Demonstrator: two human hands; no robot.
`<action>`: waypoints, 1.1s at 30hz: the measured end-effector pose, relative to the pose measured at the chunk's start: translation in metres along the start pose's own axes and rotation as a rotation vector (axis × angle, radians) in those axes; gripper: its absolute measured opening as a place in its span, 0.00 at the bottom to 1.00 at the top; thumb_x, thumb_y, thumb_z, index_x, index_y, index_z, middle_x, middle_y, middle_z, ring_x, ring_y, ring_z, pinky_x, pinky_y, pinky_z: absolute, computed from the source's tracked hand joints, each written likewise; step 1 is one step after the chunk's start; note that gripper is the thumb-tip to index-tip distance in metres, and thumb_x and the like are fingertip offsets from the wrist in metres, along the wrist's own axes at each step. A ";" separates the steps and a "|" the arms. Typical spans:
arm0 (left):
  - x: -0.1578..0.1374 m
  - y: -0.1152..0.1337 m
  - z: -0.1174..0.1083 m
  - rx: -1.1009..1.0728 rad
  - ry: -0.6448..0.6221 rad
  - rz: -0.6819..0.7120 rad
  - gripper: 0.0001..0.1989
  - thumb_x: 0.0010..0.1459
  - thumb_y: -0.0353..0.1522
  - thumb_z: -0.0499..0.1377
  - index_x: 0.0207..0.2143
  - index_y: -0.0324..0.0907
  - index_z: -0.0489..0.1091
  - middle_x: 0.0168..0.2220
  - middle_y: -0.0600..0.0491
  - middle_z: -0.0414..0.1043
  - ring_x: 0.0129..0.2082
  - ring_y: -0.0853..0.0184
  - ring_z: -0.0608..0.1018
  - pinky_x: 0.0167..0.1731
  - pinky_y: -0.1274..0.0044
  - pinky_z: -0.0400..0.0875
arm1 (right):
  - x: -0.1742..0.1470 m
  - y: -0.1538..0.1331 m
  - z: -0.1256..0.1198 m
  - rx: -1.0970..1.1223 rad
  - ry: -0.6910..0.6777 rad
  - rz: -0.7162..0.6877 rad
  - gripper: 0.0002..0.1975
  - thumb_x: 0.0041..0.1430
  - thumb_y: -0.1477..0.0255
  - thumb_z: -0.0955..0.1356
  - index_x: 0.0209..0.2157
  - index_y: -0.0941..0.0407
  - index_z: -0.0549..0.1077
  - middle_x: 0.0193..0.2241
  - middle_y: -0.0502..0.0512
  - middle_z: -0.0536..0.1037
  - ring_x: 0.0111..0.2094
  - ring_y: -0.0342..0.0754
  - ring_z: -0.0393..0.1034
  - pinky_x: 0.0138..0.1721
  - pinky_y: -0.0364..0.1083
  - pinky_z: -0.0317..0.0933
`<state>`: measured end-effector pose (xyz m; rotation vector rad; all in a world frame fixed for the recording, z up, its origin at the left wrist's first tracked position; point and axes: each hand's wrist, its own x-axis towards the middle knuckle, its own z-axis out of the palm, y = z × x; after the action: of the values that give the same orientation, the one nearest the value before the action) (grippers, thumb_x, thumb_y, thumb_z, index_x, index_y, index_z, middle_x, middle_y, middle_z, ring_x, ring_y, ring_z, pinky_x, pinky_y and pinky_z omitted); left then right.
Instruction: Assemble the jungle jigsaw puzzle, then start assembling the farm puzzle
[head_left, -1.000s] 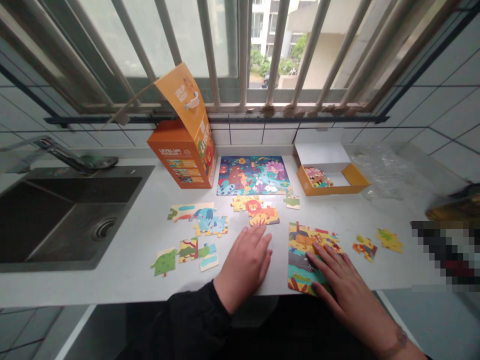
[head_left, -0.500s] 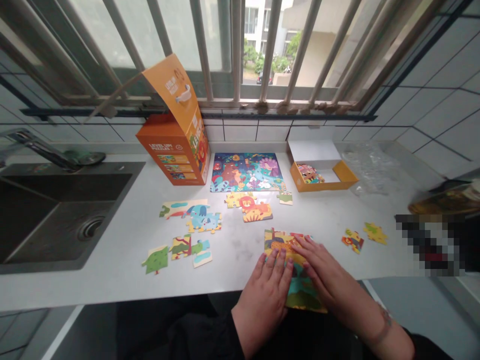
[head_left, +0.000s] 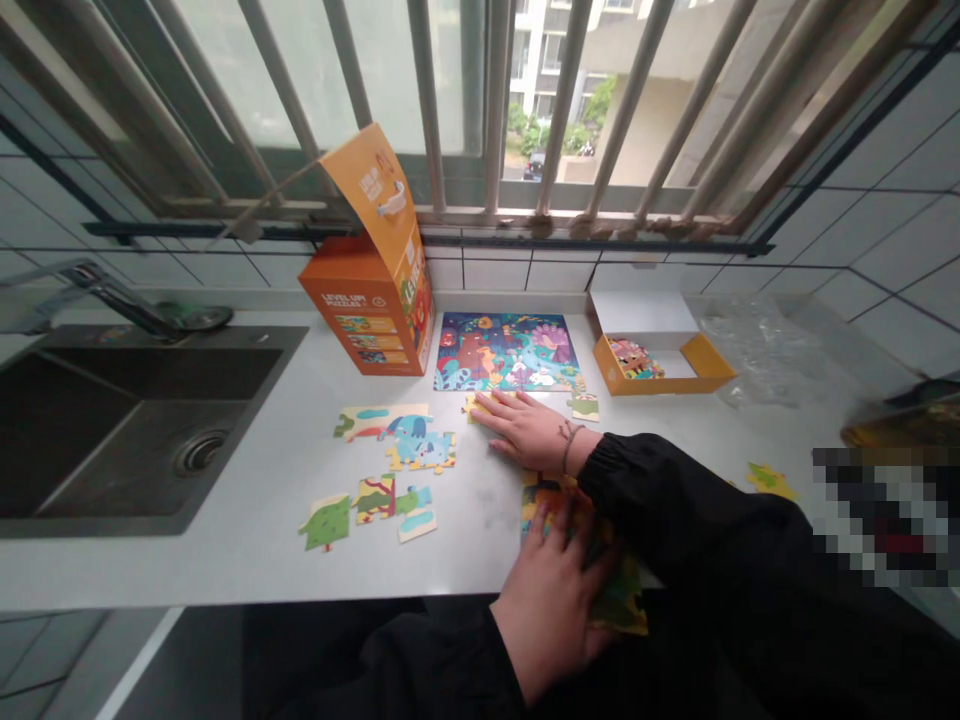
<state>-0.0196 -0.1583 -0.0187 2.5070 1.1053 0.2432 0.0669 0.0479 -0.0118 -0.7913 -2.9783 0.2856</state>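
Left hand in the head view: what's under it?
A puzzle section: its upper-left edge and lower-right part show around the left hand. The middle is covered by that hand; the right sleeve hides more, so its picture cannot be read there.

A dark double sink [head_left: 112, 527] is set into the left of the worktop, its round drain [head_left: 202, 455] showing in the nearer basin. A shiny metal faucet [head_left: 127, 305] leans over it from the back edge — a round item [head_left: 210, 317] sits close by its base. White tiles [head_left: 495, 273] with dark joints line the wall, crossed by a dark rail [head_left: 150, 231]. Above, upright bars [head_left: 424, 110] span the window; beyond them stand a pale building [head_left: 555, 50] and green trees [head_left: 600, 100]. Crumpled clear plastic [head_left: 765, 350] lies toward the back right — a pixelated patch [head_left: 885, 510] hides what is nearer.
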 end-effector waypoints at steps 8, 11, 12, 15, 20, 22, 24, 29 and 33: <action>-0.049 -0.039 -0.011 0.056 -0.009 -0.077 0.49 0.67 0.60 0.60 0.81 0.57 0.45 0.83 0.44 0.41 0.80 0.36 0.50 0.75 0.42 0.44 | -0.040 0.019 0.004 0.024 0.009 -0.004 0.33 0.79 0.65 0.62 0.80 0.50 0.53 0.80 0.59 0.51 0.80 0.65 0.46 0.76 0.70 0.48; -0.063 -0.048 -0.024 0.067 -0.052 -0.127 0.51 0.64 0.56 0.65 0.81 0.57 0.46 0.82 0.44 0.43 0.80 0.35 0.50 0.74 0.41 0.46 | -0.053 0.024 0.005 0.025 0.007 0.024 0.33 0.79 0.66 0.62 0.80 0.49 0.53 0.80 0.59 0.51 0.80 0.64 0.46 0.76 0.71 0.48; -0.066 -0.050 -0.028 0.074 -0.074 -0.149 0.52 0.63 0.54 0.68 0.81 0.58 0.47 0.82 0.44 0.43 0.80 0.35 0.51 0.74 0.40 0.47 | -0.057 0.025 0.006 0.025 0.007 0.035 0.33 0.79 0.66 0.62 0.80 0.49 0.53 0.80 0.59 0.51 0.80 0.64 0.45 0.76 0.71 0.48; -0.071 -0.053 -0.039 0.089 -0.113 -0.201 0.53 0.61 0.50 0.71 0.80 0.58 0.49 0.82 0.44 0.45 0.80 0.35 0.51 0.74 0.41 0.49 | -0.071 0.026 0.008 0.026 0.009 0.073 0.33 0.79 0.66 0.62 0.80 0.48 0.51 0.80 0.57 0.50 0.80 0.64 0.45 0.75 0.72 0.48; -0.069 -0.058 -0.048 0.103 -0.111 -0.233 0.51 0.61 0.49 0.72 0.80 0.58 0.52 0.82 0.43 0.46 0.79 0.34 0.51 0.73 0.40 0.50 | -0.108 0.019 0.014 0.012 0.046 0.144 0.33 0.79 0.67 0.62 0.80 0.46 0.51 0.80 0.57 0.52 0.80 0.63 0.46 0.75 0.71 0.50; -0.065 -0.062 -0.049 0.116 -0.108 -0.236 0.52 0.60 0.50 0.73 0.79 0.57 0.53 0.81 0.43 0.47 0.79 0.34 0.52 0.73 0.40 0.50 | -0.127 0.012 0.016 0.000 0.053 0.180 0.33 0.79 0.68 0.62 0.80 0.45 0.51 0.80 0.57 0.52 0.80 0.63 0.47 0.75 0.71 0.51; -0.060 -0.067 -0.049 0.126 -0.090 -0.221 0.54 0.58 0.54 0.73 0.79 0.56 0.54 0.81 0.42 0.48 0.79 0.34 0.52 0.73 0.40 0.50 | -0.147 0.002 0.019 -0.004 0.048 0.215 0.34 0.79 0.68 0.62 0.80 0.45 0.49 0.80 0.56 0.52 0.80 0.63 0.47 0.75 0.71 0.52; -0.043 -0.080 -0.046 0.150 -0.037 -0.171 0.50 0.61 0.58 0.69 0.79 0.56 0.55 0.81 0.42 0.48 0.79 0.35 0.55 0.74 0.41 0.48 | -0.184 -0.032 0.028 0.017 0.052 0.300 0.35 0.79 0.67 0.62 0.81 0.44 0.47 0.80 0.56 0.51 0.80 0.62 0.46 0.74 0.72 0.53; -0.028 -0.087 -0.043 0.164 0.000 -0.165 0.46 0.66 0.55 0.65 0.79 0.51 0.55 0.81 0.42 0.50 0.79 0.37 0.53 0.75 0.43 0.46 | -0.190 -0.054 0.033 0.045 0.090 0.339 0.35 0.79 0.66 0.62 0.81 0.45 0.49 0.79 0.57 0.54 0.80 0.61 0.48 0.75 0.70 0.51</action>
<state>-0.1101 -0.1136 -0.0158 2.5361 1.3747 0.1104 0.2028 -0.0979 -0.0337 -1.2665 -2.7325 0.3186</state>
